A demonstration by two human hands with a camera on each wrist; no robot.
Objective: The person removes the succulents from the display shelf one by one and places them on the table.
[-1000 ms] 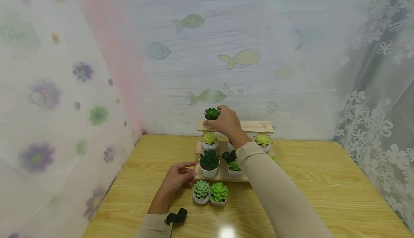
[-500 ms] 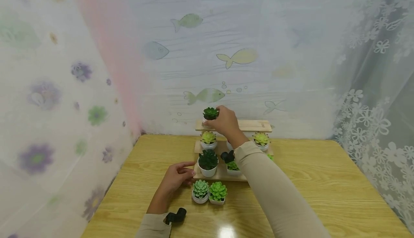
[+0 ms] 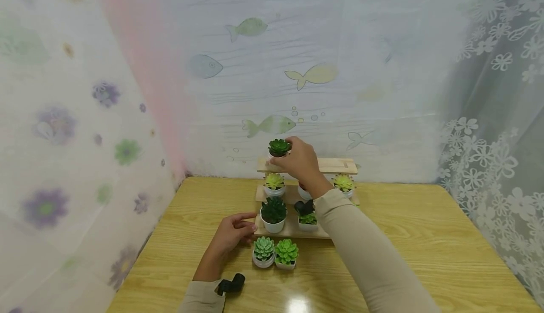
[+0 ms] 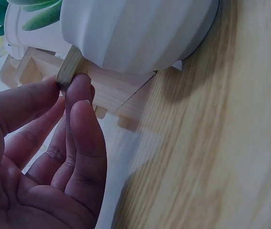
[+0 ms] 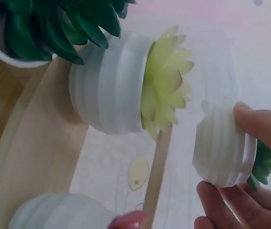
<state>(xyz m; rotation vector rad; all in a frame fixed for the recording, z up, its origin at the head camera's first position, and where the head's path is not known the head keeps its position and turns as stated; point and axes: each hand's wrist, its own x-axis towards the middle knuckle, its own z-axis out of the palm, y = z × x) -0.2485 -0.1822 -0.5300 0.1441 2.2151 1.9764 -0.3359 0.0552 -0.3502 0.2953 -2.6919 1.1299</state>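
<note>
My right hand (image 3: 299, 159) grips a small white pot with a dark green succulent (image 3: 278, 148) at the left end of the top board of a tiered wooden plant stand (image 3: 335, 165). In the right wrist view, thumb and fingers hold the ribbed white pot (image 5: 221, 148), tilted in that picture; its base looks off the board. My left hand (image 3: 231, 232) pinches the left end of the lowest board (image 4: 70, 67) between thumb and finger. Beside it on that board stands a dark green succulent in a white pot (image 3: 274, 216).
A yellow-green succulent (image 3: 274, 183) stands at the middle tier's left, another (image 3: 343, 184) at its right. A green succulent (image 3: 308, 221) sits on the lowest board. In front, on the table (image 3: 182, 218), are a pale green succulent (image 3: 264, 251) and a bright green one (image 3: 286, 254).
My right hand has risen slightly and shifted a little to the right with the potted succulent. The left hand keeps its place at the lowest board.
</note>
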